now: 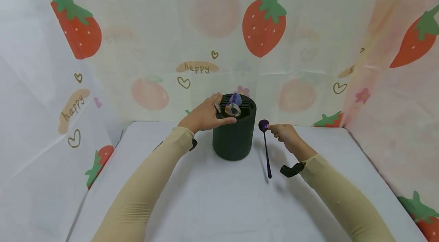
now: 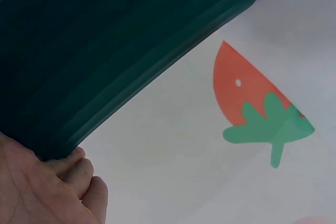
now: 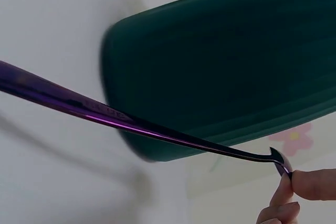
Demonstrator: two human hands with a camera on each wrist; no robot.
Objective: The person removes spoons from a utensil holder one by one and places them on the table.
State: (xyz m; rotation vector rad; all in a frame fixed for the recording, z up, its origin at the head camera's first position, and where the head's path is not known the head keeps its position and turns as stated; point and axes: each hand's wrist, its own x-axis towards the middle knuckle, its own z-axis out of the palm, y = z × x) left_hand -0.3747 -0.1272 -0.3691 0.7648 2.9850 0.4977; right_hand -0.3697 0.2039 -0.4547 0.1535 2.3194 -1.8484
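A dark green utensil holder [image 1: 233, 139] stands upright on the white table, with a slotted black top. My left hand [image 1: 207, 113] grips its upper left side, the thumb lying along the front rim and the fingers round the far side. Out of the top stick the heads of several shiny utensils, a silvery one [image 1: 233, 109] in front of a purple-blue one [image 1: 235, 99]. To the right of the holder, my right hand [image 1: 285, 133] pinches a purple metal spoon [image 1: 265, 146] by the edge of its bowl. The spoon's handle [image 3: 142, 126] hangs downward, apart from the holder.
The white table [image 1: 212, 204] stretches toward me in front of the holder. Close behind rises a cloth backdrop [image 1: 154, 44] printed with strawberries and hearts, with more cloth at both sides. A black strap [image 1: 292, 169] is on my right wrist.
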